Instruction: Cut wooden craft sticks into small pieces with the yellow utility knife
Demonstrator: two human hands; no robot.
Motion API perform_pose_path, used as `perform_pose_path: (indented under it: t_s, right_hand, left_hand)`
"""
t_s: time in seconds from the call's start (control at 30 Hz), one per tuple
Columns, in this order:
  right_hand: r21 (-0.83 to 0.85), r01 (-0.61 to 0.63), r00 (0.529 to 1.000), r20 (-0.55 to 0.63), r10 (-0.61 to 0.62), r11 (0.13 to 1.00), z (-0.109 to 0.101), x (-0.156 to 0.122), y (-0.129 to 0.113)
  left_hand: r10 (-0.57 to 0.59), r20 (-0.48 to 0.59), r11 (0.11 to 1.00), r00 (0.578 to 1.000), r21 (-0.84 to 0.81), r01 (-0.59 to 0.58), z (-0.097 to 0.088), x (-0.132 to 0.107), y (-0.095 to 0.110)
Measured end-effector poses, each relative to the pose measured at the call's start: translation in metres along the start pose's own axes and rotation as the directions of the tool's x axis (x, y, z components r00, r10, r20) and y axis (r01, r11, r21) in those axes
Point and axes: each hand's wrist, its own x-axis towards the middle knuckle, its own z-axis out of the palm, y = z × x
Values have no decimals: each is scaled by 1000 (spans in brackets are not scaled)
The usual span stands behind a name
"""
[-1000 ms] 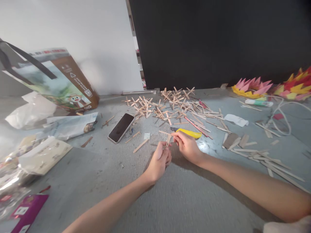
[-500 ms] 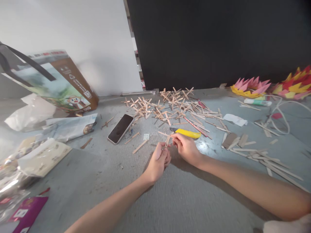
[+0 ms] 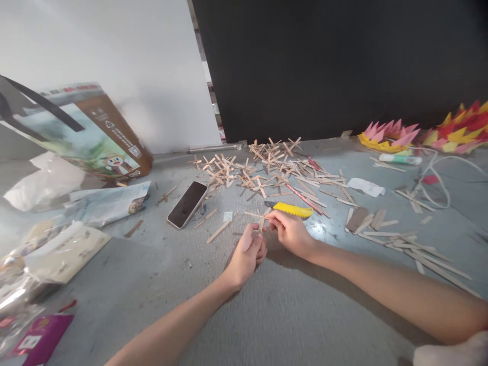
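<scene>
I see my left hand (image 3: 247,254) and right hand (image 3: 290,233) both pinched on a cross of wooden sticks (image 3: 261,218), held just above the grey floor (image 3: 267,315), near the yellow utility knife (image 3: 292,209).

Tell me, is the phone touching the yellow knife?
Apart. The head view shows bare grey floor and loose sticks between the phone and the yellow knife.

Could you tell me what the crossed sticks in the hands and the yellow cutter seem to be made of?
The thin pale crossed sticks held by both hands look like raw, matt wood: tan and flat, like the pile behind. The yellow cutter looks like smooth, slightly glossy plastic.
</scene>
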Motion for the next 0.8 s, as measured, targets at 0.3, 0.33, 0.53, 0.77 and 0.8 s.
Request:
perform_pose_path:
  t_s: [0.3,0.33,0.53,0.77,0.8]
  right_hand:
    - [-12,-3,1000,25,4,1000,2,-5,-10]
    - [-15,-2,1000,26,2,1000,2,-5,-9]
    - [-51,-25,998,-51,22,998,2,2,4]
    - [-104,12,988,-155,-28,995,3,7,6]
    - [-112,25,985,-165,-43,993,2,8,6]
  left_hand:
    - [-1,-9,999,1000,-33,1,1,-2,2]
    - [-7,-8,1000,1000,-31,7,1,-2,3]
    - [-9,-3,999,1000,37,10,2,1,4]
    - [-6,-12,1000,1000,27,6,2,3,2]
    - [-4,-8,1000,1000,22,5,1,3,2]
